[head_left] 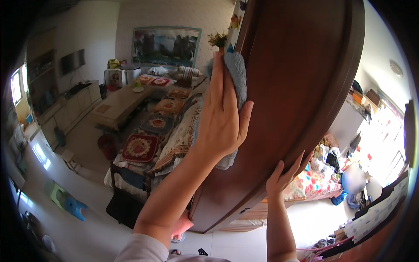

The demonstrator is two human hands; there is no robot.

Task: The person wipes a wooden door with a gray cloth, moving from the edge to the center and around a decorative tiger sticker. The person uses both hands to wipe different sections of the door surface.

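The left hand [220, 122] lies with its fingers straight and close together, the thumb a little apart. It presses a soft, grey-blue towelling cloth [237, 76] against the left edge of a tall, dark brown wooden door [283, 100], and does not close around it. The cloth has a rough, looped texture, and its folded side shows beyond the fingers.

To the right and lower, the right hand [281, 179] is at the door's opposite edge, its fingers stretched and spread, with no cloth in it. Between the hands, the door's surface is smooth and slightly glossy, with a raised, rounded border.

Left of the cloth, a square, red patterned fabric cushion [139, 147] lies on a sofa, near a long, pale, rectangular low table [115, 107]. Farther behind, a wide framed landscape picture [166, 46] hangs on the wall. Right of the door, a bed with a flowered sheet [321, 185] stands in bright light. Below left, the pale floor [91, 183] shines smoothly.
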